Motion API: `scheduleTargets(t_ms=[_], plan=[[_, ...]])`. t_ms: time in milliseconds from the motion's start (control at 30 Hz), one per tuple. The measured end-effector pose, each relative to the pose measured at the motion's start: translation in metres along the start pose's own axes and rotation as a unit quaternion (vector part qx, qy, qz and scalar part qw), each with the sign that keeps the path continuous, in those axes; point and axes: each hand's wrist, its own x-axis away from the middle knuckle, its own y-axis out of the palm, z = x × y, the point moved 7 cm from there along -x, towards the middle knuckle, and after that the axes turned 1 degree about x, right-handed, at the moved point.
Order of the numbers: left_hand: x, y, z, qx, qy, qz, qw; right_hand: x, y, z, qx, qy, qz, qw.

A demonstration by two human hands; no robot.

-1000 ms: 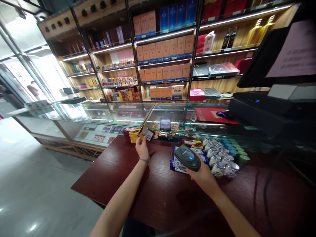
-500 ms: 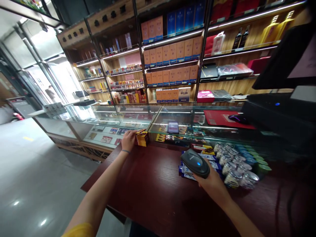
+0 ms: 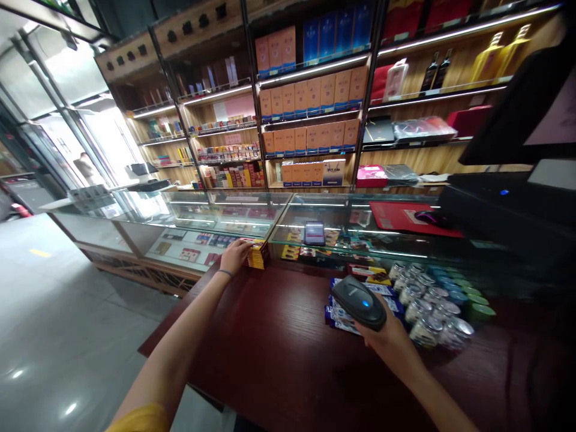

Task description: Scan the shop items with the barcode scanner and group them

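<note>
My right hand is wrapped around a black barcode scanner with a lit blue light. Under and behind the scanner lie blue-and-white packets. At the far edge of the dark red wooden counter, my left hand grips the left side and top of a stack of thin yellow-and-brown boxes. Its fingertips are partly hidden against the stack. A yellow-and-red packet lies behind the blue ones.
Silver-lidded jars and green-lidded containers stand in rows at right. A glass display case borders the counter, with a small screen device on it. A dark monitor juts in at upper right, near a red mat.
The view has shifted slightly. The scanner in my right hand sits a little lower and further right. My left hand stays at the stack of boxes.
</note>
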Motion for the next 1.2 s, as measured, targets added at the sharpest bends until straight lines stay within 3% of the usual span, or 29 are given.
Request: scheduleTargets(t_ms=[467, 667, 800, 933, 1200], plan=[[0.001, 0.008, -0.002, -0.017, 0.031, -0.037, 0.999, 0.000, -0.001, -0.006, 0.016, 0.006, -0.006, 1.000], [0.002, 0.006, 0.014, -0.060, 0.033, -0.003, 0.998, -0.003, -0.015, -0.005, -0.009, -0.010, 0.005, 1.000], [0.000, 0.008, 0.047, -0.063, 0.057, 0.051, 0.995, -0.008, -0.039, -0.006, -0.020, -0.017, 0.015, 1.000], [-0.003, 0.022, 0.099, -0.017, 0.102, 0.088, 0.991, -0.012, -0.068, -0.003, -0.013, 0.001, 0.039, 0.999], [-0.009, 0.092, 0.206, 0.095, 0.157, 0.044, 0.982, -0.011, -0.119, 0.004, -0.005, 0.017, 0.082, 0.996]])
